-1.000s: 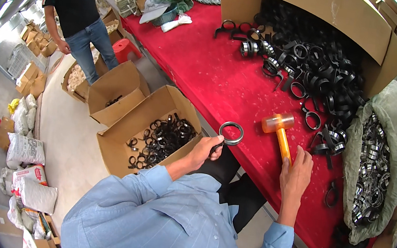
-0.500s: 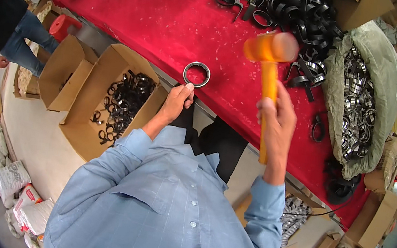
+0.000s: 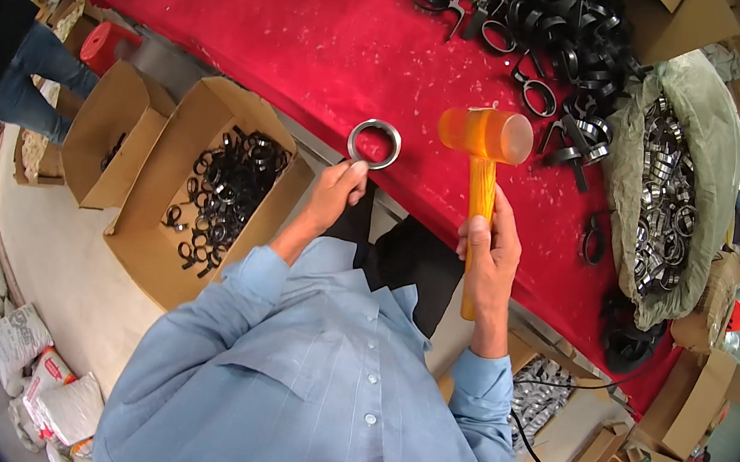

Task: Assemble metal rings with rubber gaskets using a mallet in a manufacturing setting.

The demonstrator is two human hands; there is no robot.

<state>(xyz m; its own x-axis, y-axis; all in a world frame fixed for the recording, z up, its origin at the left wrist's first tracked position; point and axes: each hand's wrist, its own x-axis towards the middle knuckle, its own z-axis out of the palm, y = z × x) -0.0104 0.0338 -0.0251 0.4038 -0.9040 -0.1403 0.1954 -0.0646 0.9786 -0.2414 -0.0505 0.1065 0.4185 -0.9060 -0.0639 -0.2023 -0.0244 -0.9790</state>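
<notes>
My left hand pinches the near rim of a metal ring between thumb and fingers. The ring is silvery with a dark inner edge and is at the near edge of the red-covered table. My right hand is wrapped round the yellow handle of a mallet. Its amber, barrel-shaped head is raised to the right of the ring, apart from it. At the far right of the table is a heap of black ring clamps, some with silver bands.
An open cardboard box of black ring pieces stands left of me, a smaller box beside it. A green sack of silvery rings lies at the right. A person in jeans stands at the far left.
The mallet has moved left and down, closer to the ring, with my right hand. My left hand keeps its pinch on the ring, and the view has shifted slightly.
</notes>
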